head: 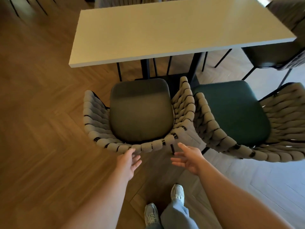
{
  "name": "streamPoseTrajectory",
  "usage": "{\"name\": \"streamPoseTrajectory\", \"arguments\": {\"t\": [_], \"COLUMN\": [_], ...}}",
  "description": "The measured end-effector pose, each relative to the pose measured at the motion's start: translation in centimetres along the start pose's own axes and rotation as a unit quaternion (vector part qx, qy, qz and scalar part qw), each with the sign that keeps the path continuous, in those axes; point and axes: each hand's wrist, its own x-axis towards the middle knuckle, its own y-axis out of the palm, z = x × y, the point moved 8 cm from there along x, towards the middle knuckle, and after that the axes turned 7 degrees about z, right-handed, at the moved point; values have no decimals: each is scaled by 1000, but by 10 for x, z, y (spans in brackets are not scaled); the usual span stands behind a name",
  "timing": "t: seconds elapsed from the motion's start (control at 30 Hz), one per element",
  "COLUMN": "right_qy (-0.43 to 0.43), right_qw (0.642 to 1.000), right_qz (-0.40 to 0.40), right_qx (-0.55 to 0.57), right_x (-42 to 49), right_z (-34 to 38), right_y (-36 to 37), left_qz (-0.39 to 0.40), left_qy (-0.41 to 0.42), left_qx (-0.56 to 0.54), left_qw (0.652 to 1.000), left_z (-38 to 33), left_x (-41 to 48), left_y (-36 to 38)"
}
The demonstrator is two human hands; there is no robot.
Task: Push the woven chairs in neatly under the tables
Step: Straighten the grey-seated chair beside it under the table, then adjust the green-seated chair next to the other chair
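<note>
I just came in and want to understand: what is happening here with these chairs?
A person stands behind a woven chair with a grey cushion, both hands open. The left hand touches its back rim with the fingertips; the right hand hovers just apart from it. The seat is not yet under the white table. A second woven chair, green-cushioned, stands beside it, also out.

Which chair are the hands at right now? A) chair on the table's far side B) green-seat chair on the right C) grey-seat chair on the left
C: the left hand is at the woven back rim of the grey-seat chair, and the right hand hovers open just behind the same back; the green-seat chair stands off to the right.
</note>
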Motion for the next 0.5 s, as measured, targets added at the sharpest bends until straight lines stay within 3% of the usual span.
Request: {"name": "streamPoseTrajectory", "arguments": {"t": [0.3, 0.5], "right_qy": [-12, -24], "right_qw": [998, 996], "right_qz": [-50, -57], "right_qx": [35, 71], "right_x": [-99, -112], "right_z": [-11, 2], "right_y": [-113, -242], "left_qz": [61, 59], "left_qy": [-11, 3], "left_qx": [120, 145], "left_qw": [991, 988], "left_z": [48, 94], "left_x": [-103, -111], "left_y": [80, 185]}}
